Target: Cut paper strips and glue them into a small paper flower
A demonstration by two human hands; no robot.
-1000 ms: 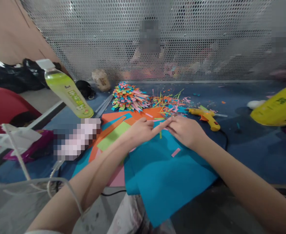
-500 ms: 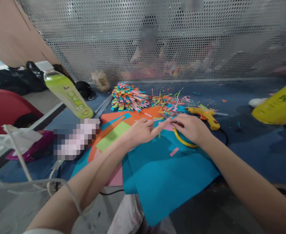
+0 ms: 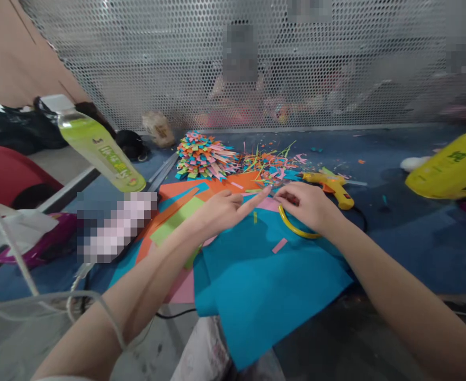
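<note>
My left hand (image 3: 227,211) has its index finger stretched out and the other fingers curled, with nothing visible in it. Just right of that fingertip, my right hand (image 3: 300,201) is pinched; what it holds, if anything, is too small to name. Under my right hand shows a curved yellow handle (image 3: 296,228). Both hands are above a large blue sheet (image 3: 272,280), on which lies a small pink strip (image 3: 279,245). A yellow glue gun (image 3: 332,185) lies behind my right hand. Orange paper (image 3: 165,196) and green paper (image 3: 173,225) lie by my left forearm.
A cone of colored paper curls (image 3: 203,156) stands at the back beside a heap of scraps (image 3: 270,164). Bottles stand at left (image 3: 101,148) and lie at right (image 3: 451,166). A white cable (image 3: 58,296) loops at lower left. Perforated metal (image 3: 169,58) forms the back.
The view has shifted slightly, so most things appear further left. My right hand's fingers have drawn back a little from my left fingertip, leaving a small gap between them.
</note>
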